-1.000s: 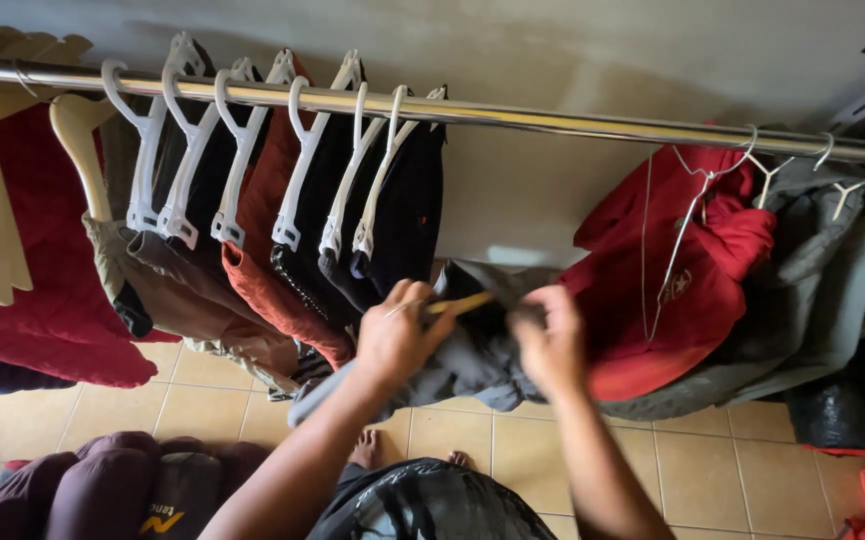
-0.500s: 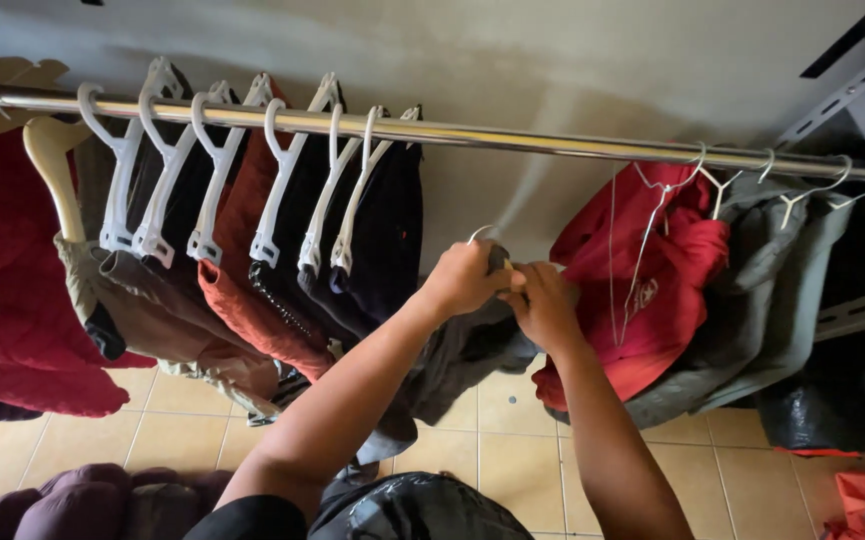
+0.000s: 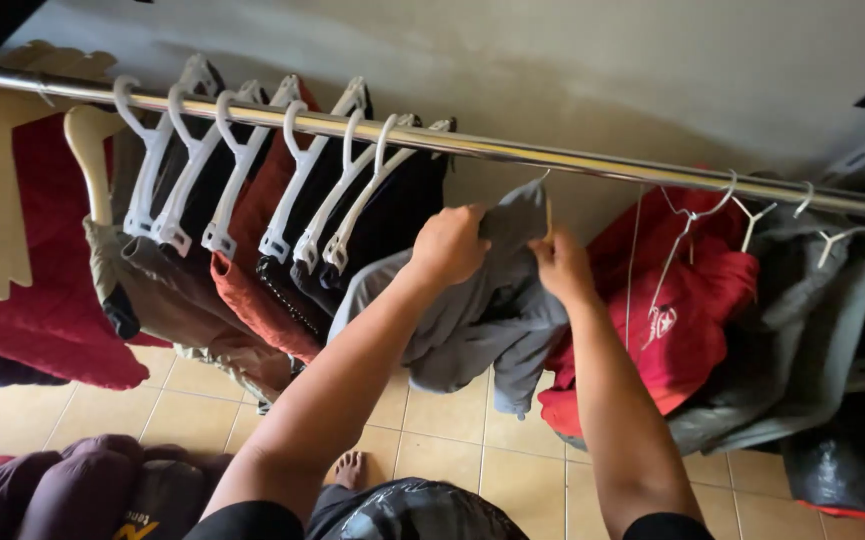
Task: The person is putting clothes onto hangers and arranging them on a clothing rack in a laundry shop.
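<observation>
A grey garment (image 3: 472, 320) hangs on a hanger whose hook sits at the metal clothes rail (image 3: 512, 150). My left hand (image 3: 449, 243) grips the garment's left shoulder just under the rail. My right hand (image 3: 562, 265) holds the garment's right shoulder by the hanger's wooden-looking arm. Both arms reach up from the bottom of the view. The hanger itself is mostly hidden by the cloth.
Left of the garment hang several dark and rust-red clothes on white plastic hangers (image 3: 282, 170), then a red garment (image 3: 42, 300) on cream hangers. To the right hang a red top (image 3: 682, 320) and grey clothes (image 3: 802, 330) on wire hangers. Below lie tan floor tiles (image 3: 512, 450) and a purple pile (image 3: 82, 490).
Both hands have lifted the grey garment from below the rail up to it; its hanger hook now sits at the rail and the cloth hangs down.
</observation>
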